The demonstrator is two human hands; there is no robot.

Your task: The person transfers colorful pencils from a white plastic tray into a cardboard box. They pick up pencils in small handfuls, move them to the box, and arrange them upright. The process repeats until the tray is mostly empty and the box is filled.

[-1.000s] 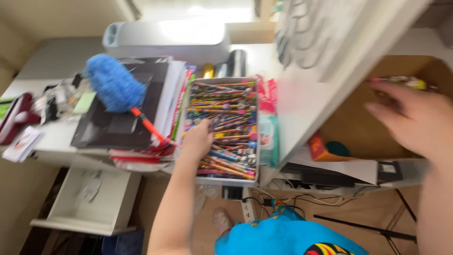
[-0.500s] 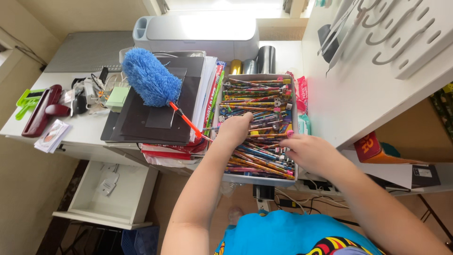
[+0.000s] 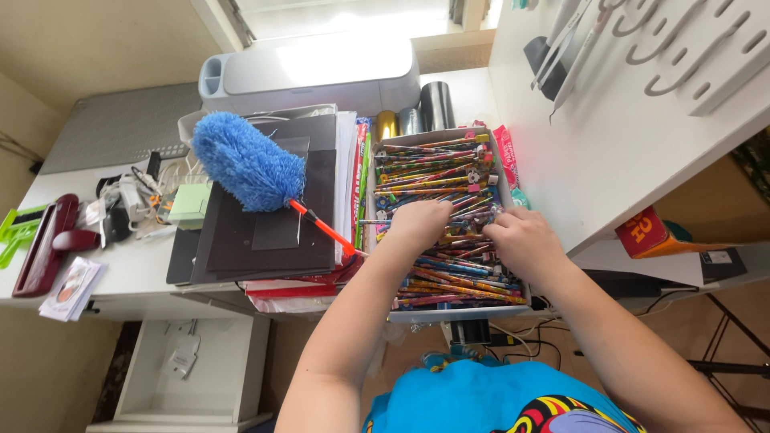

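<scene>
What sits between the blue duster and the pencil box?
In the head view, an upright stack of papers and folders stands between the blue duster and the pencil box.

Grey box [image 3: 383, 240] on desk edge, crammed w/ colourful pencils [image 3: 433, 172].

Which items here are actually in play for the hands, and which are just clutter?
In play:
- left hand and right hand, both down in the pencils
- box of coloured pencils

Lying about:
- blue duster with orange handle
- dark boards under it
- grey machine at the back
- metallic rolls
- red stapler
- white pegboard with hooks
</scene>
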